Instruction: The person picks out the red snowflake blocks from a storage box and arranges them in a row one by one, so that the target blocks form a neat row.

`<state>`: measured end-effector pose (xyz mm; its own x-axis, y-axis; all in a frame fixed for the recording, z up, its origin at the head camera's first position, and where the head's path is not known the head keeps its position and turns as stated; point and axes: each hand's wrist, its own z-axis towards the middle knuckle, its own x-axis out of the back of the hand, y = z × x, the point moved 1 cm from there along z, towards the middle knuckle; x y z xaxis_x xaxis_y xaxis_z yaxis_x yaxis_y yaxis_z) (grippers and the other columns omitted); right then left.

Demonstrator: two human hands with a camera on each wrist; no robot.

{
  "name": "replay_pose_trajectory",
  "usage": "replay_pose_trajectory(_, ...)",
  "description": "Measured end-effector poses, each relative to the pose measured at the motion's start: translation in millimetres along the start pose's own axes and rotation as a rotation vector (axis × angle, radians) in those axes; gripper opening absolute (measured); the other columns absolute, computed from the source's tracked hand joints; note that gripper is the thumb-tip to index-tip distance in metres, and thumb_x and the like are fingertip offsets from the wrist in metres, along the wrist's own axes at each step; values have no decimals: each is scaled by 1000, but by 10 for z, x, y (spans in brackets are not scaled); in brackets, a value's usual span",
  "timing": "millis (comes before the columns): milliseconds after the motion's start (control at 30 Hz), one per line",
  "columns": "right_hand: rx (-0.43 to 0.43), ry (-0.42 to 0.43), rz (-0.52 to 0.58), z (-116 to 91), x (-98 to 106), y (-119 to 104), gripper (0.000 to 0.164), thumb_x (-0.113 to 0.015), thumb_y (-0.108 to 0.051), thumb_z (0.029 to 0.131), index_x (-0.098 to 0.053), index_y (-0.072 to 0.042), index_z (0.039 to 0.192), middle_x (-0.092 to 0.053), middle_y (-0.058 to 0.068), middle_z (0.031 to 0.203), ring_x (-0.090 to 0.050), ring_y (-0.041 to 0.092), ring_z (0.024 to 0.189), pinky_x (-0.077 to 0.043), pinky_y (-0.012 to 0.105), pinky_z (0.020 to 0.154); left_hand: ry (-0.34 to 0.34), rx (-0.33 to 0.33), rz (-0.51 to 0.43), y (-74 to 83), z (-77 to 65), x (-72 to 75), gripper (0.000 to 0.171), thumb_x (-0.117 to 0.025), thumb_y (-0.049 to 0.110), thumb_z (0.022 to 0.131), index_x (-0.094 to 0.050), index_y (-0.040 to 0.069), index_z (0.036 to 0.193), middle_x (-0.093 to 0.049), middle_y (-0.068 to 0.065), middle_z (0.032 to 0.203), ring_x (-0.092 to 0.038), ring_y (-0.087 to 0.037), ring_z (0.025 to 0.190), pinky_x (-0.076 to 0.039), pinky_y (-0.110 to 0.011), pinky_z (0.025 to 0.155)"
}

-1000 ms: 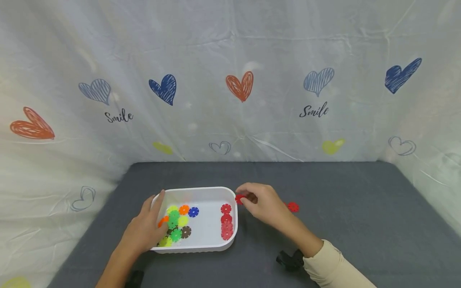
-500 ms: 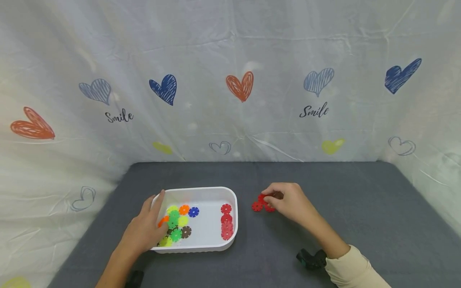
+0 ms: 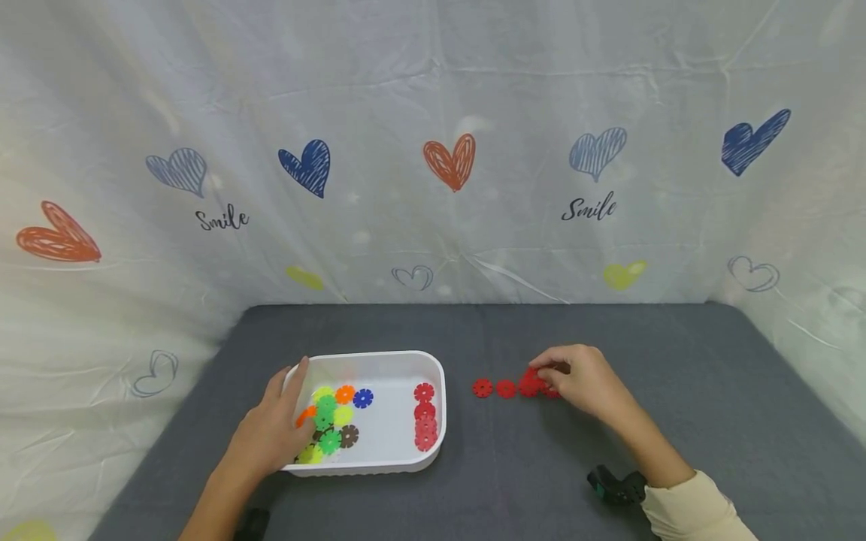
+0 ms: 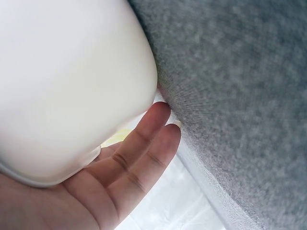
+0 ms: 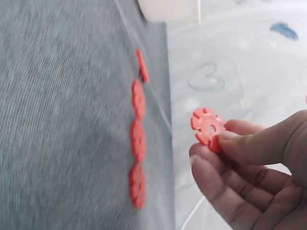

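Note:
My right hand [image 3: 582, 379] pinches a red notched plastic disc [image 5: 207, 127] between thumb and fingers, above a row of red discs [image 3: 505, 388] lying on the table right of the white tray. In the right wrist view that row [image 5: 138, 141] runs away toward the tray, clear of the hand. My left hand [image 3: 274, 424] grips the left side of the white tray [image 3: 379, 469], thumb over the rim and fingers along the outside wall. Inside the tray, green, yellow, orange, brown and blue discs [image 3: 330, 441] lie at the left. Several red discs [image 3: 425, 411] line its right wall.
A grey cloth [image 3: 514, 481] covers the table. Behind it hangs a white curtain [image 3: 514, 248] printed with hearts. A black device [image 3: 616, 485] sits by the right wrist, and part of another dark one [image 3: 252, 524] shows near the left forearm.
My right hand has moved rightward from the tray's right edge, along the row of red discs, uncovering discs at the row's left end. The left hand stays on the tray.

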<state>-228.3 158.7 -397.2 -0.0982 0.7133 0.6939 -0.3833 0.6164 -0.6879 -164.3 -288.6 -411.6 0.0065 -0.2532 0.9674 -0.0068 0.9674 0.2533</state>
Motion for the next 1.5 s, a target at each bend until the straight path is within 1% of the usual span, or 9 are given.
replay_pose_trajectory(133, -42, -27, -53, -11, 95, 133, 13, -71, -2, 90, -77, -8, 100, -73, 2, 93, -66, 17, 81, -53, 34, 65, 0, -2, 1, 4, -7, 5, 95, -66, 20, 86, -10, 12, 162, -21, -29, 154, -62, -39, 86, -50, -64, 79)
replay_pose_trajectory(333, -84, -96, -102, -21, 230, 335, 8, -71, 1, 88, -75, -3, 94, -71, 3, 86, -63, 16, 70, -51, 35, 60, -1, -2, 3, 4, -7, 0, 95, -67, 19, 86, -10, 12, 162, -22, -28, 154, -62, -39, 86, -50, -64, 80)
replay_pose_trajectory(533, -102, -152, -169, -24, 269, 465, 7, -72, 0, 87, -74, -2, 94, -71, 4, 88, -65, 22, 79, -52, 40, 65, -6, 7, 3, 11, -2, 6, 95, -66, 19, 86, -10, 12, 162, -22, -28, 154, -62, -39, 86, -50, -64, 80)
replay_pose_trajectory(633, -89, -187, -201, -18, 258, 484, 16, -78, -4, 82, -73, -1, 97, -70, 4, 89, -65, 24, 82, -53, 43, 70, -11, 5, -2, 16, -9, 17, 94, -66, 19, 86, -11, 12, 162, -22, -28, 154, -62, -38, 84, -51, -63, 78)
replay_pose_trajectory(733, -52, -212, -236, -8, 239, 483, 24, -83, -5, 77, -73, 0, 98, -66, 3, 88, -62, 23, 81, -52, 45, 71, -8, -2, -6, 16, -11, 25, 93, -66, 19, 86, -12, 11, 162, -22, -28, 154, -62, -37, 84, -51, -62, 77)
replay_pose_trajectory(833, -11, -202, -268, 1, 213, 481, 23, -83, -2, 75, -74, 0, 96, -63, 1, 85, -58, 20, 78, -50, 43, 70, 0, -8, -5, 15, -8, 26, 93, -66, 19, 86, -12, 10, 161, -22, -28, 154, -62, -38, 85, -52, -61, 77)
replay_pose_trajectory(933, 10, -191, -267, 4, 192, 480, 20, -81, 1, 75, -74, 1, 94, -62, 1, 83, -57, 18, 75, -50, 40, 67, 2, -12, -6, 13, -2, 22, 93, -66, 19, 86, -12, 10, 161, -22, -28, 154, -62, -38, 85, -52, -61, 77)
replay_pose_trajectory(1333, 22, -187, -251, 0, 141, 498, 21, -81, 2, 76, -73, 1, 95, -61, 1, 84, -56, 15, 74, -49, 37, 66, -13, -8, -10, 2, 0, 6, 93, -66, 19, 86, -11, 11, 162, -22, -28, 154, -62, -40, 88, -51, -63, 78)
replay_pose_trajectory(1500, 31, -195, -243, 4, 151, 493, 21, -80, 2, 76, -73, 1, 95, -61, 1, 84, -56, 16, 74, -49, 38, 66, -10, -7, -10, 8, -2, 18, 93, -65, 18, 86, -11, 11, 162, -22, -28, 154, -61, -44, 92, -50, -65, 79)
